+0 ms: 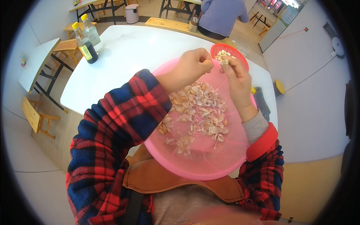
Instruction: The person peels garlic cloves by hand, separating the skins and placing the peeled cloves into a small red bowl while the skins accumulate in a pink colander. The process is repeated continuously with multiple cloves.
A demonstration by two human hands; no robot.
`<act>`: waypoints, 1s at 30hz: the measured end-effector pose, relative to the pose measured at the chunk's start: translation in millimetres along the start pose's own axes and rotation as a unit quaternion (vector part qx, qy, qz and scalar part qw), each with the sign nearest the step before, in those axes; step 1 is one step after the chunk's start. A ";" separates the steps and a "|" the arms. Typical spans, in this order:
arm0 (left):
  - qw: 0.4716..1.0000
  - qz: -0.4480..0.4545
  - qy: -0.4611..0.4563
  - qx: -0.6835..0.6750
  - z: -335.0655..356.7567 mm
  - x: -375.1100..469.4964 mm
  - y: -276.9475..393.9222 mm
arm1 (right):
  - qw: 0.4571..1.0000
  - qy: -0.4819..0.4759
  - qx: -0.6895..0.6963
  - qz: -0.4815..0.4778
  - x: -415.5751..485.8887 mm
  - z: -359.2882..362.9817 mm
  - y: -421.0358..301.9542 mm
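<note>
A large pink plastic basket [204, 175] lies before me, its far side over the white table. In it are many loose garlic skins [206, 112] and some unpeeled garlic cloves [163, 129]. My right hand [239, 80] pinches a pale garlic clove [225, 62] between thumb and fingers above the basket's far rim. Close by on the left, my left hand [197, 63] is curled with thumb and fingertips together; whether something small is between them cannot be told. Just behind both hands, a small red basket [244, 60] holds peeled garlic cloves [222, 53].
On the white table [126, 42], two glass bottles with yellow caps [87, 50] stand at the far left. A dark grey cloth-like item [261, 102] lies right of the pink basket. Beyond the table, a person in a lilac top [222, 17] sits on a wooden bench [168, 25].
</note>
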State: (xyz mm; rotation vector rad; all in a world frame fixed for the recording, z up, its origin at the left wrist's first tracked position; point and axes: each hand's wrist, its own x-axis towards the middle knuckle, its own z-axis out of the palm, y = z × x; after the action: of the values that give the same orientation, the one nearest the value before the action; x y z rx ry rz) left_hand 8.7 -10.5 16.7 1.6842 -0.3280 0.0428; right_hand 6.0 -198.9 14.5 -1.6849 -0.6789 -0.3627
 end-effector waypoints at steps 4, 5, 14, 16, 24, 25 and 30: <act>0.990 0.045 -0.044 -0.130 2.0 -0.5 -1.1 | 0.997 -0.016 -0.063 -0.041 1.3 -1.1 6.9; 0.991 0.044 -0.049 -0.117 1.7 -1.1 -1.3 | 0.997 -0.020 -0.062 -0.042 1.3 -1.0 8.5; 0.995 0.020 -0.042 -0.089 1.6 -0.2 -2.5 | 1.000 -0.020 -0.004 -0.022 -0.9 3.1 5.0; 0.998 -0.005 -0.042 -0.055 0.1 0.8 -2.5 | 0.998 -0.001 0.059 0.006 -3.2 3.3 1.5; 0.982 0.061 -0.036 -0.176 3.0 0.9 0.3 | 0.985 -0.025 -0.138 -0.096 3.0 -1.5 -1.2; 0.986 0.055 -0.039 -0.154 2.3 0.6 1.0 | 0.978 -0.031 -0.167 -0.118 3.8 -1.7 -1.1; 0.996 0.027 -0.026 -0.084 -0.5 -1.0 1.7 | 0.961 -0.041 -0.219 -0.164 3.3 -0.9 -2.2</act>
State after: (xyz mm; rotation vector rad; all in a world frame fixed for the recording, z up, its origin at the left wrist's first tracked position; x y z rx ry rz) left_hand 7.4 -10.0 18.2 1.5112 -0.4057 0.0110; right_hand 7.3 -198.8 18.3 -2.0125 -0.9992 -0.7238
